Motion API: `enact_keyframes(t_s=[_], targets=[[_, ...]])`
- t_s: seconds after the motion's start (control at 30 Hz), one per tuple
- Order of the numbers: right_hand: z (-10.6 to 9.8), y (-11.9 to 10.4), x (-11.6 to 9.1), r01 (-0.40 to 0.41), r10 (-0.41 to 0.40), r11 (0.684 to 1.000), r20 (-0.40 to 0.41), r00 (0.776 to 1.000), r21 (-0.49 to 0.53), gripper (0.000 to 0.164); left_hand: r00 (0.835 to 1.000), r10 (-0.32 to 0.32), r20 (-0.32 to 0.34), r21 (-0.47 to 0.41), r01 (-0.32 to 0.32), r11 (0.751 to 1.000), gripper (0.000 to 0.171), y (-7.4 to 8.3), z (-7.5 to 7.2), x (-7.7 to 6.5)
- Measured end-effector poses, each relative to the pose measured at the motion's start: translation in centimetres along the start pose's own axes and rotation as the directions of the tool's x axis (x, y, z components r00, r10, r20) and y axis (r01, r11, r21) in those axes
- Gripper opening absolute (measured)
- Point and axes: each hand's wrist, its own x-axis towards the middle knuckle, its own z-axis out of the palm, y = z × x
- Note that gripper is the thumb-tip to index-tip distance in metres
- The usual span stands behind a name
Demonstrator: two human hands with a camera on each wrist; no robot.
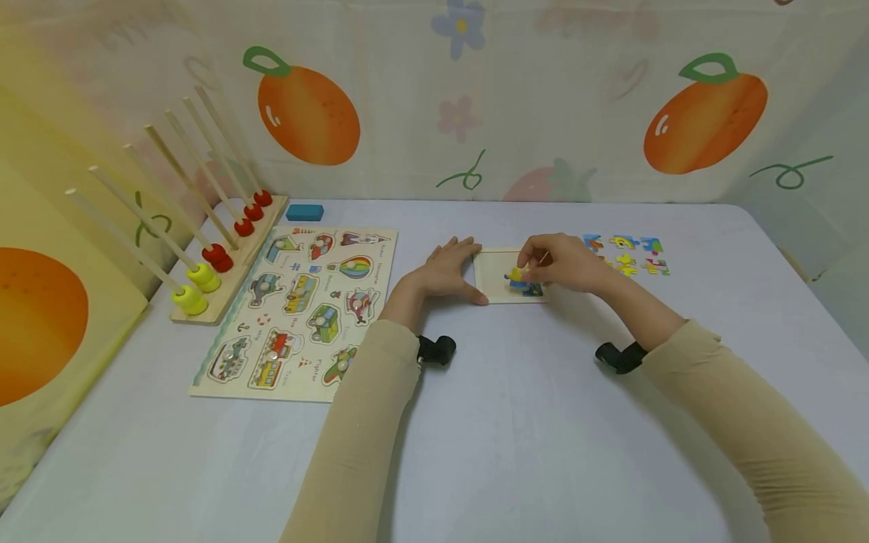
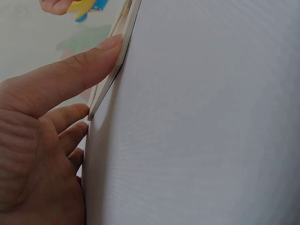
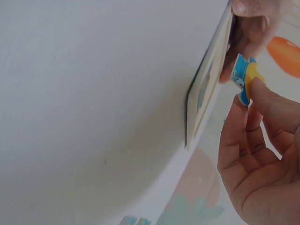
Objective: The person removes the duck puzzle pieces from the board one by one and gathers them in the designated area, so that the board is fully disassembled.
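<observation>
A shallow wooden puzzle tray (image 1: 490,277) lies on the table between my two hands. My left hand (image 1: 444,271) is spread at its left side, thumb on the near edge and straight fingers by the far left corner. My right hand (image 1: 566,260) pinches a blue and yellow jigsaw piece (image 3: 241,77) between thumb and fingertips. In the right wrist view the piece is held up above the tray. Below it, at the tray's lower right, a dark blue and green patch (image 1: 534,289) shows, partly hidden by the hand and piece.
Several loose jigsaw pieces (image 1: 626,259) lie right of the tray, some behind my right hand. On the left are a vehicle picture board (image 1: 285,320), a blue block (image 1: 305,213) and a wooden rack (image 1: 234,265) with upright pegs and red and yellow beads. A printed curtain (image 1: 407,98) hangs behind.
</observation>
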Motion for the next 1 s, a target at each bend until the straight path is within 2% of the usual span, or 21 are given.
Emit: enact_keyframes(t_s=[0.37,1.0], targets=[[-1.8,1.1,-1.6,-0.058,0.058,0.998,-0.056,0.997,0.014,0.018,1.0,0.005,0.005,0.004,-0.005,1.0,0.1,0.1,-0.1,-0.1],[-5.1,4.3,-4.5,-0.14,0.138,0.99,-0.062,0.988,-0.03,0.021,1.0,-0.001,0.006,0.002,0.0,1.0,0.1,0.1,-0.1,-0.2]])
